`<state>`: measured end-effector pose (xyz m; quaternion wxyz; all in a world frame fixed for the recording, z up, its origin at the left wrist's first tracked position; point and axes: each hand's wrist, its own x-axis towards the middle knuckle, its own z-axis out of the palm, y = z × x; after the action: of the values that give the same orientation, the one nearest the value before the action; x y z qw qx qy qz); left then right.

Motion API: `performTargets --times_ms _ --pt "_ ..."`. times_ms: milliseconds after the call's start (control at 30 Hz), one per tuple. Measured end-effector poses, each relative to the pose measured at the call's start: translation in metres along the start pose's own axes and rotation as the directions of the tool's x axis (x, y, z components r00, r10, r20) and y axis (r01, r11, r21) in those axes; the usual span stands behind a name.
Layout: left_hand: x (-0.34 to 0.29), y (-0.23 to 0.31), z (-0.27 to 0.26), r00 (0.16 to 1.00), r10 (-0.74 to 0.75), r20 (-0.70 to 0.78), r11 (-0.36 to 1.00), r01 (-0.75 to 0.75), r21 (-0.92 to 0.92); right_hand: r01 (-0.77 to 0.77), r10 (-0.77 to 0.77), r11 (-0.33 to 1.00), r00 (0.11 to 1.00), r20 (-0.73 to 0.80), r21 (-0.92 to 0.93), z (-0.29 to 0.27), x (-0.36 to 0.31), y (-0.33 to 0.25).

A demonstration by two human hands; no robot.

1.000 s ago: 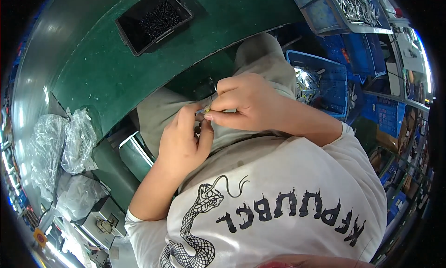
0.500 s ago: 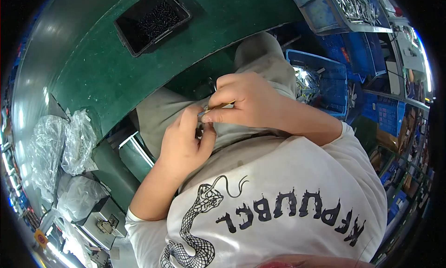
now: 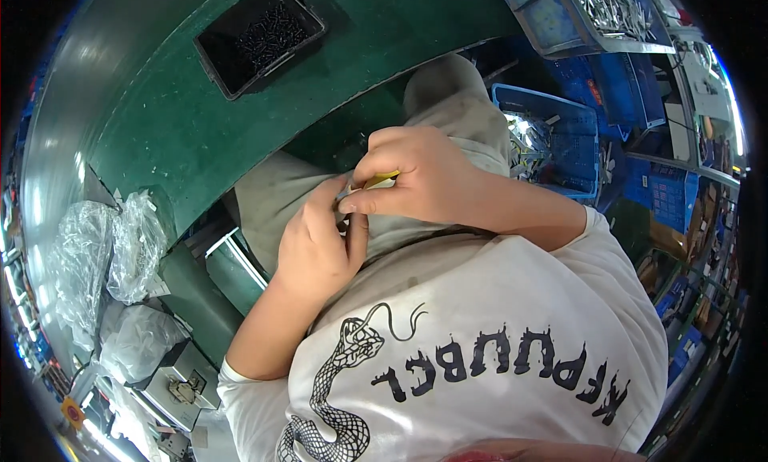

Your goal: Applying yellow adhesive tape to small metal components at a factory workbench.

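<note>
Above my lap, my left hand point(image 3: 318, 238) and my right hand point(image 3: 424, 174) meet at their fingertips. Pinched in the right hand is a slim yellow and pale piece point(image 3: 387, 178), which shows between its thumb and curled fingers. My left thumb and fingers are closed at the same spot, and what they hold is mostly hidden by the fingertips. On the green table ahead, a black bin point(image 3: 206, 58) contains many small black parts point(image 3: 276, 36).
At the right, a blue crate point(image 3: 580, 146) holds loose slim pieces. Above it, a blue bin point(image 3: 544, 18) sits beside a tray of metal rods point(image 3: 612, 10). Clear plastic bags point(image 3: 132, 246) lie at the left, above a grey metal box point(image 3: 172, 386).
Both hands have shifted slightly, staying together. More of the yellow piece shows in my right hand, whose thumb has moved a little left.
</note>
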<state>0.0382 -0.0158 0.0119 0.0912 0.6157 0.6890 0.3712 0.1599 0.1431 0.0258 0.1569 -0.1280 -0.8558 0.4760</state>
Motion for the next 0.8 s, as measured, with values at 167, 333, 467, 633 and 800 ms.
performTargets --times_ms 167,333,467,633,800 --pt "-0.0029 -0.0048 0.0055 0.993 0.109 -0.046 0.993 -0.107 0.051 -0.014 0.014 1.0 1.0 -0.007 0.018 -0.0003 0.0021 -0.0014" --pt "0.0033 -0.0071 0.0077 0.973 0.201 -0.116 0.976 -0.209 -0.061 -0.021 0.022 1.0 1.0 -0.02 0.008 -0.0014 0.0019 -0.0048" --pt "-0.0012 -0.0059 0.0071 0.989 0.125 -0.079 0.984 -0.134 -0.121 0.01 -0.012 0.999 0.999 -0.052 -0.037 0.0006 -0.0003 -0.0019" --pt "-0.0014 -0.0062 0.0043 0.997 0.061 -0.048 0.975 -0.07 -0.209 0.003 -0.005 0.999 0.999 -0.033 -0.043 -0.0004 -0.0016 -0.0047" --pt "0.0004 -0.0076 -0.0014 0.997 0.075 -0.013 0.974 -0.076 -0.213 -0.009 0.009 1.0 1.0 -0.012 -0.015 -0.0006 -0.0028 -0.0037"
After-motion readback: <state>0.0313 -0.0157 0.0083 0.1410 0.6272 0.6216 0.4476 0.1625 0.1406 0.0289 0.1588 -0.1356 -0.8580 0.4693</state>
